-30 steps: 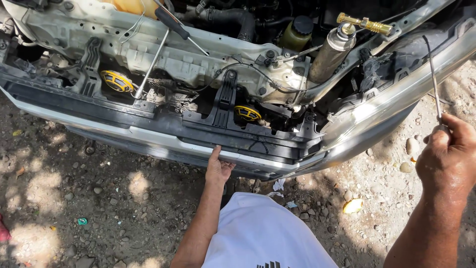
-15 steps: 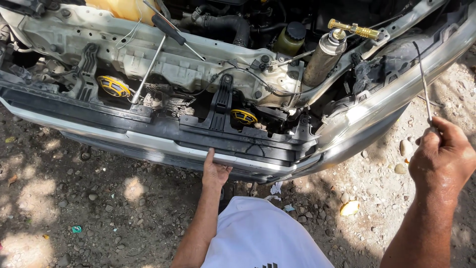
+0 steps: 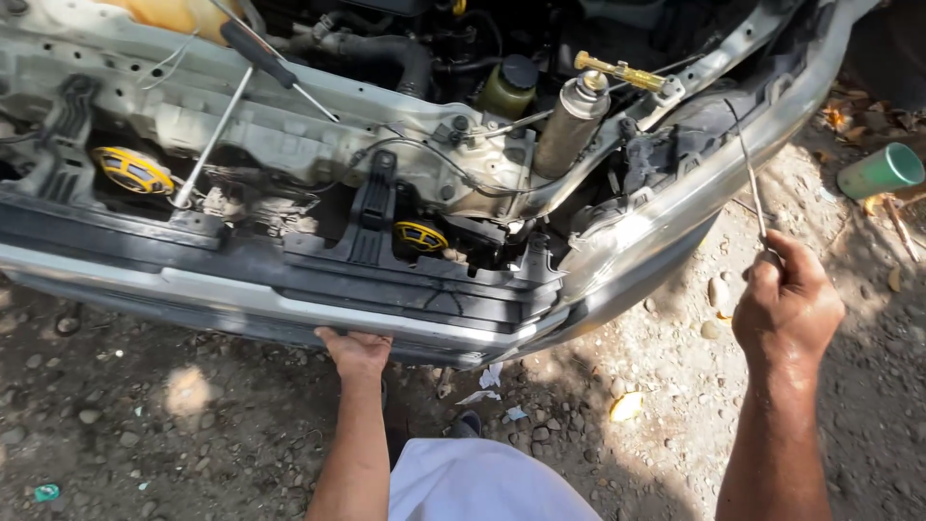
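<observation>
Outdoor car-repair yard: stripped car front (image 3: 289, 289) on dirt ground (image 3: 193, 434) (w/ stones).
</observation>
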